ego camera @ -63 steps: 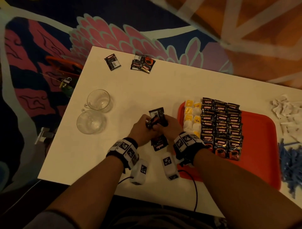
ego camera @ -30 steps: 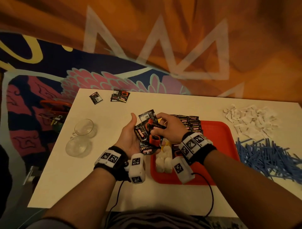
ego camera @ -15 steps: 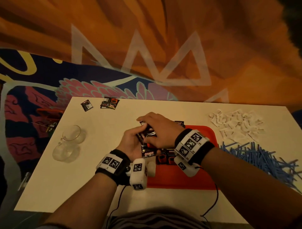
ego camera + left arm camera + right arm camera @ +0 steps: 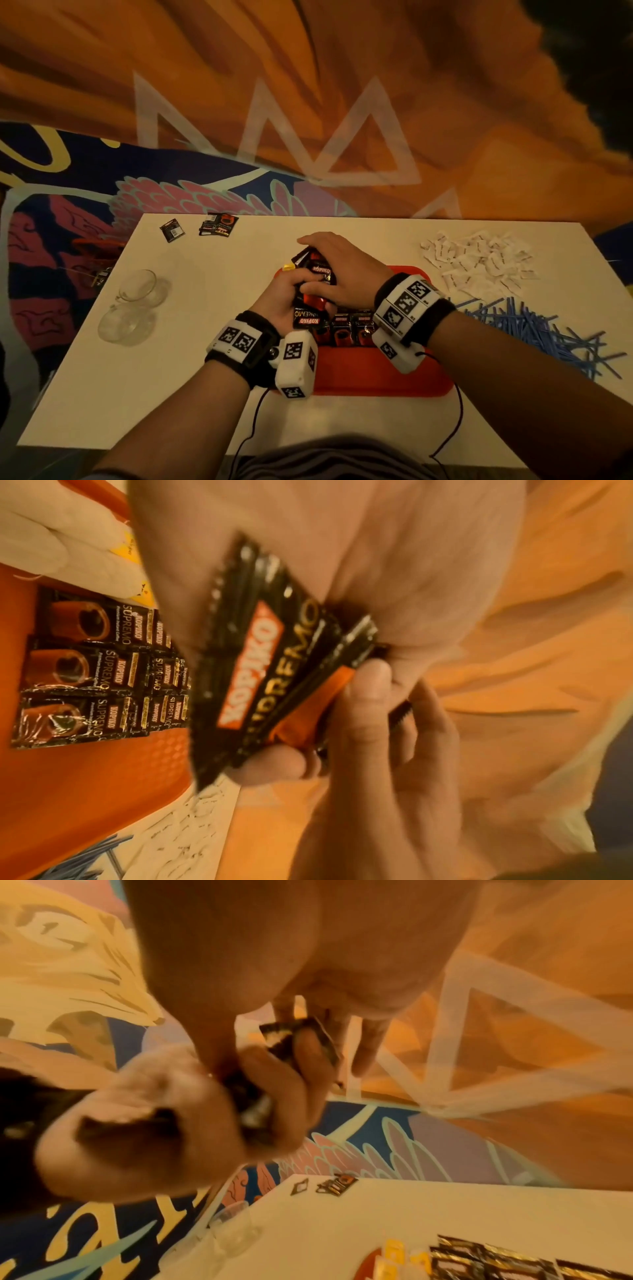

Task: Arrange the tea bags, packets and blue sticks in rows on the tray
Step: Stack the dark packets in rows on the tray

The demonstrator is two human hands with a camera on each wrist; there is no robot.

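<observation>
Both hands on a fan of coffee packets above the red tray (image 4: pixel 376 373)

Left hand (image 4: pixel 286 298) curled round the packets (image 4: pixel 310 301), thumb pinching; right hand (image 4: pixel 342 270) draped over their top, fingers (image 4: pixel 310 240) bent on them; laid rows of packets (image 4: pixel 85 669) on tray beneath; blue sticks (image 4: pixel 534 329) heaped on tabletop (image 4: pixel 205 394) at right

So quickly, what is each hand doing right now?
Left hand: holds a fanned stack of coffee packets.
Right hand: on top of the same packets, fingers curled over them.

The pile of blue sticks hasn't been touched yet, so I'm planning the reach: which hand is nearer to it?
Right. The right hand is above the tray, closer to the blue sticks; the left hand is farther left.
</observation>
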